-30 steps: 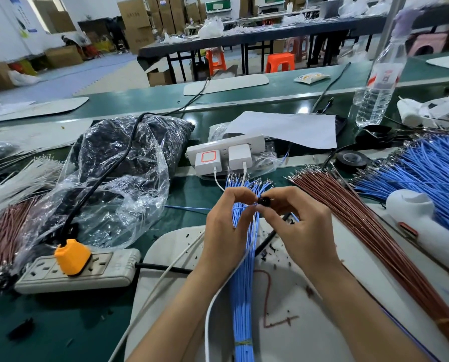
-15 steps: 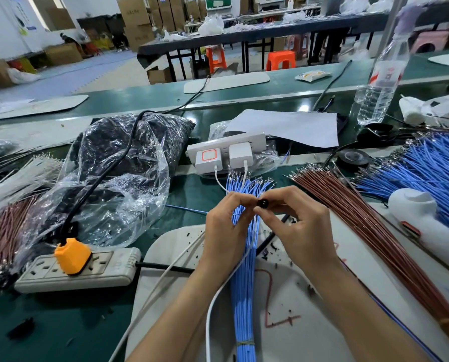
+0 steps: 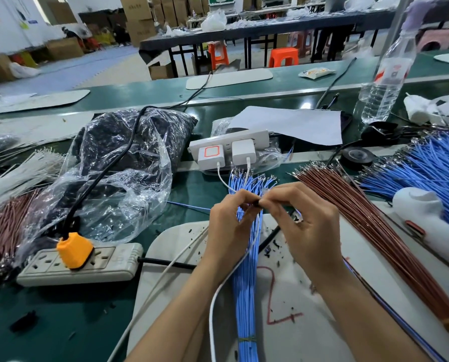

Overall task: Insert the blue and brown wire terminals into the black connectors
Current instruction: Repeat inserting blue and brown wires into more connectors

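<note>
A bundle of blue wires (image 3: 245, 296) lies down the middle of the white mat (image 3: 309, 322), its metal terminals fanned out at the far end. My left hand (image 3: 228, 228) and my right hand (image 3: 304, 226) meet above the bundle. Between their fingertips sits a small black connector (image 3: 256, 203), pinched by my right thumb and forefinger. My left fingers pinch a blue wire right at the connector. A fan of brown wires (image 3: 369, 231) lies to the right of my hands. More blue wires (image 3: 432, 173) are piled at the far right.
A clear plastic bag (image 3: 119, 176) of dark parts sits left of centre, with a power strip and orange plug (image 3: 73, 250) in front. A second strip with white chargers (image 3: 228, 150) lies behind the wires. A white tool (image 3: 427, 220), a tape roll (image 3: 356, 156) and a water bottle (image 3: 385, 84) stand to the right.
My fingertips have closed in tighter around the black connector, so less of it shows. Both hands stay over the blue bundle.
</note>
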`<state>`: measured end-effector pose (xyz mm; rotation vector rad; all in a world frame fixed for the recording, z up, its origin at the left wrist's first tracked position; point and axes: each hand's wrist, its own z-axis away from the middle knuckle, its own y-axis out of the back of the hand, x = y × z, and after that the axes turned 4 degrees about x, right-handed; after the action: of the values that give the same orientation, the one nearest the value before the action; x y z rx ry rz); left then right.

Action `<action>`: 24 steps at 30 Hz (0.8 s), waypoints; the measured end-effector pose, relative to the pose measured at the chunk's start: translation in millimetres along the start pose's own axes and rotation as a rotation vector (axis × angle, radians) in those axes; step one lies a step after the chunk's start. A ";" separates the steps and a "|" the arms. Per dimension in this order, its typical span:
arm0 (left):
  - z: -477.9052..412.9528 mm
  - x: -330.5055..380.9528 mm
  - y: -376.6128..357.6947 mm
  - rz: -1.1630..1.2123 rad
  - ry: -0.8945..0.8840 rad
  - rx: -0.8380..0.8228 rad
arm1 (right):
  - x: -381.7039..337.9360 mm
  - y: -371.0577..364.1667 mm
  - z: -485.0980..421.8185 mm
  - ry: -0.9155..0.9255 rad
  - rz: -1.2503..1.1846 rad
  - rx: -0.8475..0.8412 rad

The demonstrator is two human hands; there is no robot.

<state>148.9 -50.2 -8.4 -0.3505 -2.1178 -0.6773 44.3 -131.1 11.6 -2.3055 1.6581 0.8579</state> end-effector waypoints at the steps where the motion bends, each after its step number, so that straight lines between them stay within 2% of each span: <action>1: -0.9 -1.0 -0.1 0.012 0.028 0.007 | -0.6 -0.7 0.0 -0.005 -0.003 0.021; 4: 0.9 -1.2 -1.0 0.133 0.058 -0.001 | -1.9 -5.6 1.9 -0.082 -0.025 0.062; 9: 4.4 0.8 -4.6 0.281 -0.012 -0.038 | 3.3 -0.5 1.8 -0.221 -0.047 0.148; 15: 4.6 1.9 -5.2 0.351 -0.004 -0.034 | -2.2 0.6 -0.1 -0.401 -0.172 0.121; 24: 4.2 5.2 -3.1 0.383 -0.005 -0.022 | -9.0 6.1 -7.0 -0.433 -0.290 0.053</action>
<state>141.6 -50.3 -7.2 -0.7470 -1.9721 -0.4734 39.2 -129.2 23.3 -2.0633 1.1235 1.1260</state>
